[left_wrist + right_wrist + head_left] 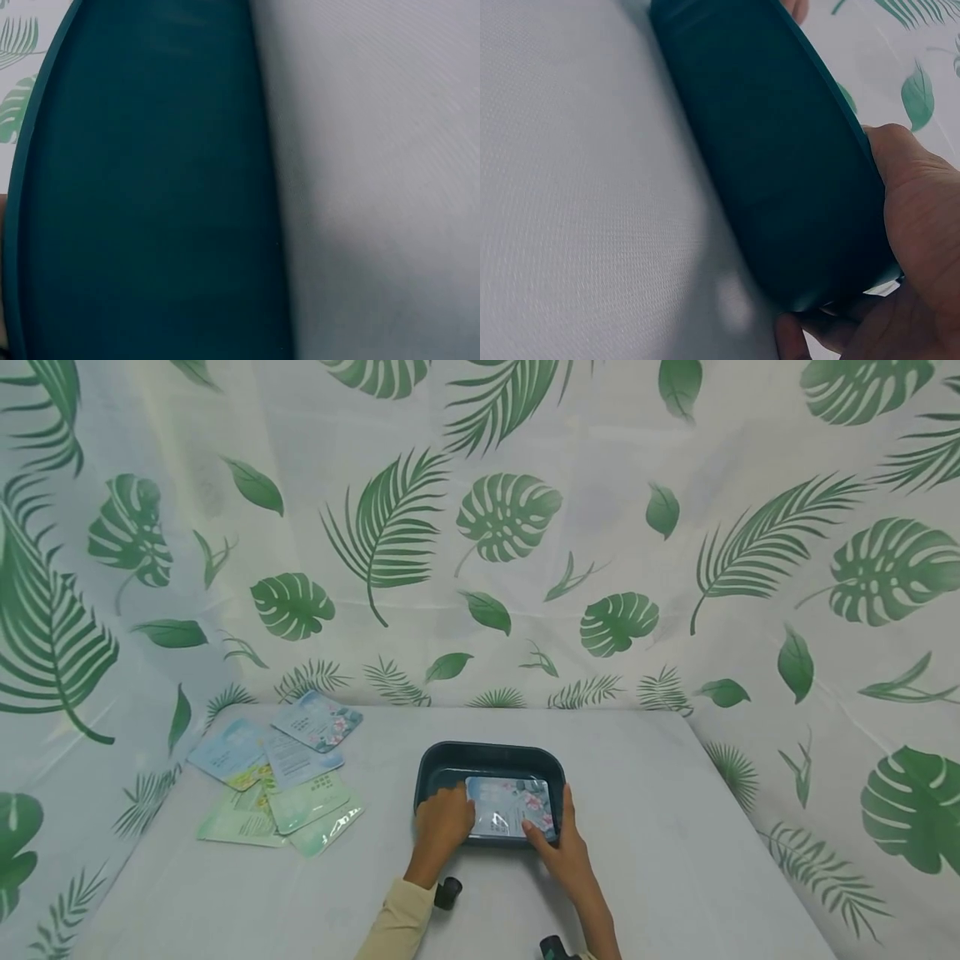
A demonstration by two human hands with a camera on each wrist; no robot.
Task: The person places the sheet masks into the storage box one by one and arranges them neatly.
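A dark teal plastic box (489, 753) stands on the white table. Inside it lies a flat blue sachet printed with pink flowers (501, 806). My left hand (444, 817) reaches over the front left of the box, fingers bent down beside the sachet's left edge; its fingertips are hidden, so I cannot tell what they hold. With my right hand (564, 852) I grip the box's front right corner, thumb over the rim by the sachet and fingers along the outer wall. The right wrist view shows that right hand (922, 247) around the box's end (780, 165).
Left of the box, several overlapping sachets lie spread out: a blue flowered one (318, 720), a blue and yellow one (234, 756) and green ones (311, 802). A white sheet with green leaves (570, 543) hangs behind and beside the table (660, 827).
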